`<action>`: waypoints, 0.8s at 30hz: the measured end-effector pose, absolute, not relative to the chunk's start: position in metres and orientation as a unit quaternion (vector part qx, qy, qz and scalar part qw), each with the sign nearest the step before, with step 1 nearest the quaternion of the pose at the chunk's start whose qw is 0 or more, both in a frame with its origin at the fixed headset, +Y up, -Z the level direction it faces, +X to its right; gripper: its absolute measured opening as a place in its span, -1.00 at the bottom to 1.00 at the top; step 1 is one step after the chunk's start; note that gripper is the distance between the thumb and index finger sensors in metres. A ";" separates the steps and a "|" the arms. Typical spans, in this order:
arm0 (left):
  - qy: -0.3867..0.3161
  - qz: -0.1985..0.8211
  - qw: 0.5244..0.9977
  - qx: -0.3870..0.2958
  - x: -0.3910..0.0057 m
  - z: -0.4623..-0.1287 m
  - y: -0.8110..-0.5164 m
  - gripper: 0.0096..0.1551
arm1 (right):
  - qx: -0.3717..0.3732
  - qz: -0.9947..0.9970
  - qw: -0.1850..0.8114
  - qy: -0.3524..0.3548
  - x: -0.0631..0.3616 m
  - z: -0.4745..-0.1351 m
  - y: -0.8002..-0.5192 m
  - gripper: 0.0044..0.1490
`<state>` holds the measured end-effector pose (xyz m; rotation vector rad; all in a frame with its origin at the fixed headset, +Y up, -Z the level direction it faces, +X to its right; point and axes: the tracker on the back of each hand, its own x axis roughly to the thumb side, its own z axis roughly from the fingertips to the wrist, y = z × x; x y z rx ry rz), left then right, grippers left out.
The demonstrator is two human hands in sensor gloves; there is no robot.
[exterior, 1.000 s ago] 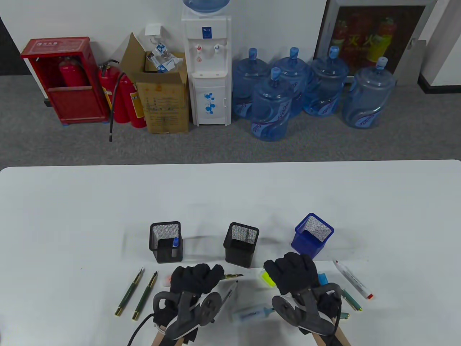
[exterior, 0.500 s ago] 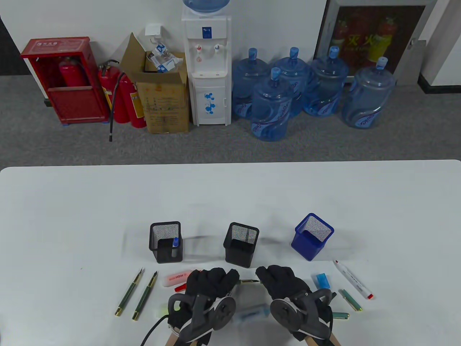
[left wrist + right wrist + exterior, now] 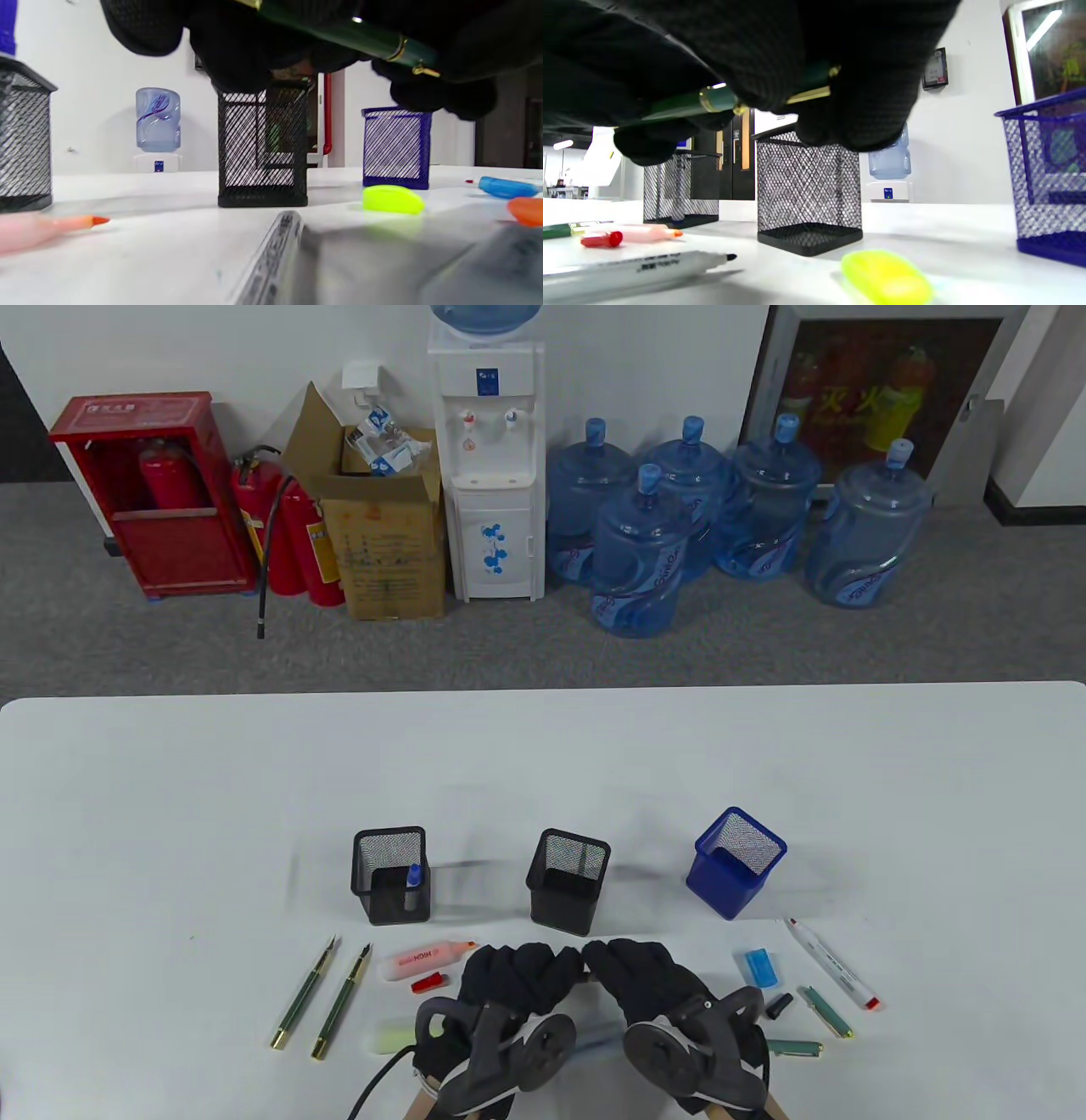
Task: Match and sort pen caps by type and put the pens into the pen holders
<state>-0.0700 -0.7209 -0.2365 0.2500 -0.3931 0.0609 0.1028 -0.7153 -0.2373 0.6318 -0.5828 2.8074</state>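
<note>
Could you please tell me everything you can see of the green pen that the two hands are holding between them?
The green pen is a slim, glossy dark green pen with gold bands and a gold clip, and looks like metal or lacquer. It lies roughly level above the table, in front of the middle black mesh holder. The left hand grips one end and the right hand the other, where the clip sits. Gloved fingers hide its nib and both tips.

Pink highlighter (image 3: 422,960), lower centre of table view: red lettering "HIGH", printed upside down rel. to camera. Water jugs on floor, upper centre-right, e.g. front jug (image 3: 636,564): white script logo, not legible. Grey marker (image 3: 632,267), lower left of right wrist view: dark print, too blurred to read.
</note>
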 end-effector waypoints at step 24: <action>-0.097 0.096 0.978 0.158 -0.144 -0.246 -0.702 -0.29 | 0.155 0.955 0.000 -0.251 0.111 -0.274 -0.654 -0.34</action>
